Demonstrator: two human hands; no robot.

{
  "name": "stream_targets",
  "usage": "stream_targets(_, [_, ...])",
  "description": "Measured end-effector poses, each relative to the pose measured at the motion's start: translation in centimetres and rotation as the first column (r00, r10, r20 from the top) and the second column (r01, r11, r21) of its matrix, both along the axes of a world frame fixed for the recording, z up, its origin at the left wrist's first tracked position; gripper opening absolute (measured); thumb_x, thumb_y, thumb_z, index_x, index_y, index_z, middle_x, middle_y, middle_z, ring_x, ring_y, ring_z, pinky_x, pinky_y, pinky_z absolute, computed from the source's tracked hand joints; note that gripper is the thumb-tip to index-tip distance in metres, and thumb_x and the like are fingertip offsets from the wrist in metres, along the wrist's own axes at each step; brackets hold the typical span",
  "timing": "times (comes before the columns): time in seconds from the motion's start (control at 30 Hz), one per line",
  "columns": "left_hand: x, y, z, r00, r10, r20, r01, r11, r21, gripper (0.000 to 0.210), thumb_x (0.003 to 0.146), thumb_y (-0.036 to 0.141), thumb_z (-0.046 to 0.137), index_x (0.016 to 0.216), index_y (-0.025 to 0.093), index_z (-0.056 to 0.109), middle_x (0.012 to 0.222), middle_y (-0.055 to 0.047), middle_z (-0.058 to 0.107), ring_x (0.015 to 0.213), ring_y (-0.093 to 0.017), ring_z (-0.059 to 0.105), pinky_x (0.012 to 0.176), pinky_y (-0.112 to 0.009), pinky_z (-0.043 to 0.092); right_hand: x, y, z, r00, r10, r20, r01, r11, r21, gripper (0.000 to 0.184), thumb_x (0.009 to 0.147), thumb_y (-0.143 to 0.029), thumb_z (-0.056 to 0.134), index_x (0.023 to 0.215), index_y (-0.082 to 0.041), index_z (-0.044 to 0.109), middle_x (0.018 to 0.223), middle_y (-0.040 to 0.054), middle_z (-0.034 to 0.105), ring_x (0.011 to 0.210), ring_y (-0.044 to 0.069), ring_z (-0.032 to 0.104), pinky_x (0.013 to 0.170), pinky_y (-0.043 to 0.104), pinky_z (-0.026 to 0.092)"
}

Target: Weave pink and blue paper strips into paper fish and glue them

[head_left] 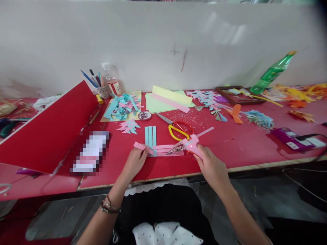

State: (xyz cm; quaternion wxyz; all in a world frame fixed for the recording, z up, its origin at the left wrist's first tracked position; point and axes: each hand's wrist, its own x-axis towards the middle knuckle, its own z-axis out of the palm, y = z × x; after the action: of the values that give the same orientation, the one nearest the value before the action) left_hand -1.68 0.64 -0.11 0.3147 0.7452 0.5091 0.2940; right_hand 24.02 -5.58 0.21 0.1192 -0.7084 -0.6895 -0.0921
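Observation:
My right hand [212, 166] is wrapped round a pink hot glue gun [193, 146], with a clear glue stick [205, 132] poking out of its back. The gun's nozzle points left, just over pink paper strips [163, 147] lying sideways. Upright light-blue paper strips [150, 135] cross the pink ones at their left end. There my left hand [136, 160] pinches a pink paper strip [139, 146], its fingers close to the crossing. Just behind the glue gun lie scissors [182, 132] with red and yellow handles, blades pointing back left.
A phone [90, 151] and a leaning red board [51, 132] stand at left. Cut paper pieces [125, 107], a round tin [144, 115] and paper sheets [168, 100] lie behind. At right are a green bottle [273, 75], a tray [238, 97] and a purple device [292, 139].

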Motion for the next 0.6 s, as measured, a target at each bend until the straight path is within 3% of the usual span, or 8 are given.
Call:
stream_targets(0.33, [0.0,0.0,-0.1,1.0,0.007,0.022,-0.007,1.0,0.008,0.032,0.086,0.027,0.031,0.076,0.015,0.059,0.086,-0.008,0.063,0.079,-0.017,0.057,0.074,-0.027,0.042,1.1,-0.4,1.1,0.995,-0.052,0.089,0.051,0.999,0.013,0.032,0.086,-0.028,0.04,0.116,-0.017,0.045,0.093,0.0062,0.06,0.074,0.018,0.059,0.044,0.024,0.035])
stream_targets(0.6, [-0.1,0.2,-0.4,0.999,-0.01,0.034,0.009,1.0,0.02,0.032,0.085,0.026,0.031,0.078,0.016,0.06,0.086,-0.008,0.063,0.083,-0.018,0.057,0.076,-0.027,0.042,2.3,-1.1,0.8,0.994,-0.069,0.079,0.066,0.997,0.035,0.032,0.086,-0.029,0.038,0.115,-0.017,0.045,0.09,0.0067,0.059,0.071,0.017,0.057,0.044,0.024,0.035])
